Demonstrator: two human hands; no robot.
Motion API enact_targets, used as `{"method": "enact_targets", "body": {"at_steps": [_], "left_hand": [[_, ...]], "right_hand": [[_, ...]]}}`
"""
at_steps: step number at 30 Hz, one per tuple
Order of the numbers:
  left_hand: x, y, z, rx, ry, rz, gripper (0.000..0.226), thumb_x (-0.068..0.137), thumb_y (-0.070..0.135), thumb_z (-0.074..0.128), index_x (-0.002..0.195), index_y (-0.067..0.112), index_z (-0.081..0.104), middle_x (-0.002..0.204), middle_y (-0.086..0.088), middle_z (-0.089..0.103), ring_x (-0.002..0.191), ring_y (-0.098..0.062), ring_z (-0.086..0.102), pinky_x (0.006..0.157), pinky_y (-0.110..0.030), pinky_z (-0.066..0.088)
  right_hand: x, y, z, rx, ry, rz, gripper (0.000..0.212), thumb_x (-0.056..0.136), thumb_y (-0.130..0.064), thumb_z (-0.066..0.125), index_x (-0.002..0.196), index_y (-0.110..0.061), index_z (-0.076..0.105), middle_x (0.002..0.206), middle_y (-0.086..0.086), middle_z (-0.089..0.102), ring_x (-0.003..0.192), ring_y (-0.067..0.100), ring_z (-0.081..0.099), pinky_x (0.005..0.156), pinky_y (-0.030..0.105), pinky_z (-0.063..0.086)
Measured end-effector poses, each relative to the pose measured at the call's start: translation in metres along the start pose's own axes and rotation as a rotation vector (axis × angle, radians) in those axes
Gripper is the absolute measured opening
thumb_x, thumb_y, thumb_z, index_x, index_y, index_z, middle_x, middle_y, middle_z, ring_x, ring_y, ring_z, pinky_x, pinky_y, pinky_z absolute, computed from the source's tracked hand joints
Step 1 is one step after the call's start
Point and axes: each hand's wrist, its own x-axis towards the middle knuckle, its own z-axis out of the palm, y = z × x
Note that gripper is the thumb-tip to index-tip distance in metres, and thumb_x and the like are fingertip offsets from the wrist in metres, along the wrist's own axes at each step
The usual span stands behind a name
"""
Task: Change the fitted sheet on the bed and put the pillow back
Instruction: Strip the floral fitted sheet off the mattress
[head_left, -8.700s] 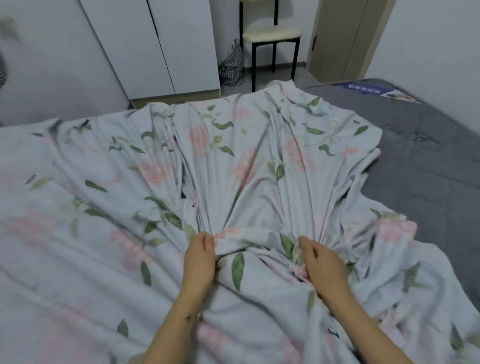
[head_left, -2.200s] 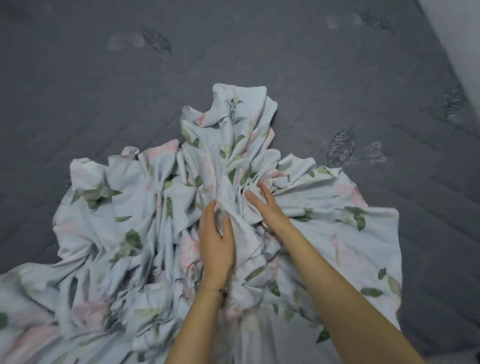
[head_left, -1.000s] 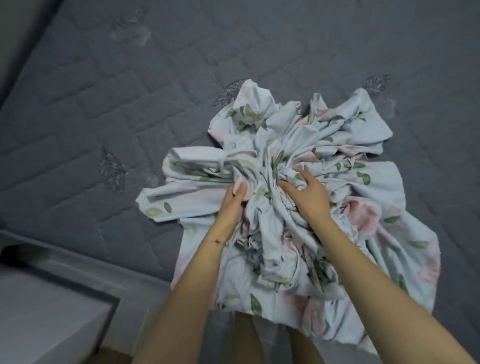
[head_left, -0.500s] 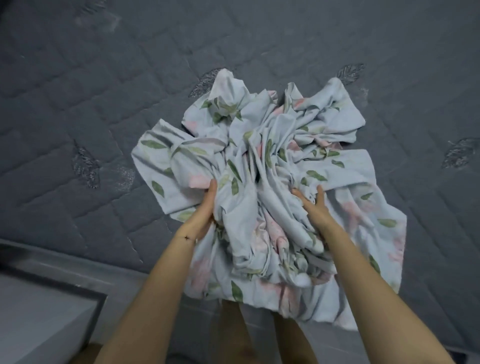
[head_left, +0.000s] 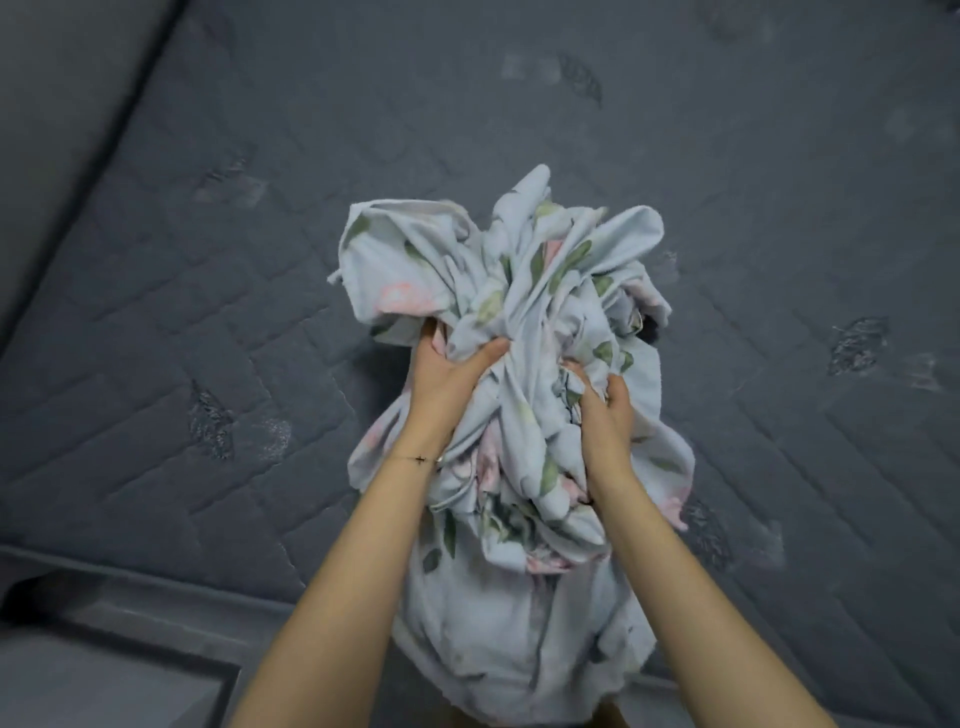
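1. Sheet (head_left: 524, 291): floral, crumpled into one bundle at frame centre, held over the grey quilted mattress (head_left: 208, 270).
2. Long axis runs top to bottom of frame. The bunched end points up-frame and the loose tail hangs at bottom centre.
3. Left hand (head_left: 447, 374): clamped on the bundle's left side.
4. Right hand (head_left: 605, 415): gripping the right side, fingers buried in folds.

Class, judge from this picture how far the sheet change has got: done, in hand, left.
Done: the floral sheet is off; the mattress lies bare. In hand: the left hand and right hand both grip the bunched sheet at the bed's edge. Left: no fresh sheet or pillow is in view, so fitting one and returning the pillow remain.
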Motion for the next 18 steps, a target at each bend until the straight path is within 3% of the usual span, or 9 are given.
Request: {"method": "enact_targets", "body": {"at_steps": [3, 5, 7, 9, 14, 18], "left_hand": [[-0.008, 0.044, 0.008, -0.007, 0.043, 0.055, 0.067, 0.076, 0.011, 0.081, 0.136, 0.009, 0.051, 0.132, 0.000, 0.062, 0.121, -0.009, 0.058, 0.106, -0.032, 0.045], [-0.025, 0.066, 0.007, -0.012, 0.076, 0.072, 0.068, 0.078, 0.011, 0.080, 0.139, 0.009, 0.048, 0.134, 0.001, 0.060, 0.122, -0.008, 0.057, 0.104, -0.027, 0.046], [-0.048, 0.083, 0.001, -0.042, 0.098, 0.064, 0.069, 0.080, 0.013, 0.079, 0.141, 0.011, 0.046, 0.136, 0.000, 0.058, 0.123, -0.009, 0.056, 0.105, -0.029, 0.046], [-0.075, 0.097, -0.005, -0.082, 0.123, 0.042, 0.066, 0.081, 0.013, 0.079, 0.140, 0.011, 0.048, 0.134, 0.000, 0.060, 0.122, -0.011, 0.058, 0.106, -0.035, 0.046], [-0.154, 0.132, -0.013, -0.151, 0.291, 0.080, 0.054, 0.082, 0.006, 0.076, 0.131, 0.006, 0.056, 0.125, -0.002, 0.066, 0.115, -0.011, 0.063, 0.101, -0.031, 0.049], [-0.208, 0.155, -0.024, -0.195, 0.477, 0.127, 0.048, 0.079, 0.010, 0.079, 0.124, 0.010, 0.062, 0.118, 0.002, 0.069, 0.109, -0.007, 0.065, 0.094, -0.024, 0.051]], "right_hand": [[-0.010, -0.042, 0.000, -0.016, -0.016, -0.055, 0.022, 0.082, -0.048, 0.070, 0.092, -0.038, 0.054, 0.098, -0.010, 0.067, 0.095, 0.013, 0.065, 0.093, 0.047, 0.052], [-0.025, -0.066, -0.004, -0.063, -0.040, -0.077, 0.043, 0.073, -0.058, 0.071, 0.099, -0.027, 0.056, 0.100, 0.001, 0.068, 0.095, 0.019, 0.065, 0.092, 0.051, 0.051], [-0.046, -0.087, -0.011, -0.104, -0.088, -0.111, 0.061, 0.068, -0.066, 0.069, 0.104, -0.019, 0.054, 0.105, 0.011, 0.065, 0.098, 0.024, 0.064, 0.093, 0.053, 0.050], [-0.070, -0.102, -0.018, -0.148, -0.125, -0.120, 0.066, 0.066, -0.071, 0.069, 0.103, -0.018, 0.053, 0.105, 0.012, 0.064, 0.099, 0.023, 0.063, 0.093, 0.053, 0.049], [-0.129, -0.125, -0.036, -0.091, -0.241, -0.108, 0.056, 0.070, -0.052, 0.075, 0.099, -0.011, 0.052, 0.104, 0.015, 0.066, 0.099, 0.028, 0.065, 0.092, 0.053, 0.051], [-0.164, -0.145, -0.040, -0.094, -0.414, -0.138, 0.038, 0.077, -0.037, 0.076, 0.084, -0.016, 0.046, 0.084, 0.011, 0.061, 0.088, 0.032, 0.067, 0.084, 0.047, 0.054]]}}
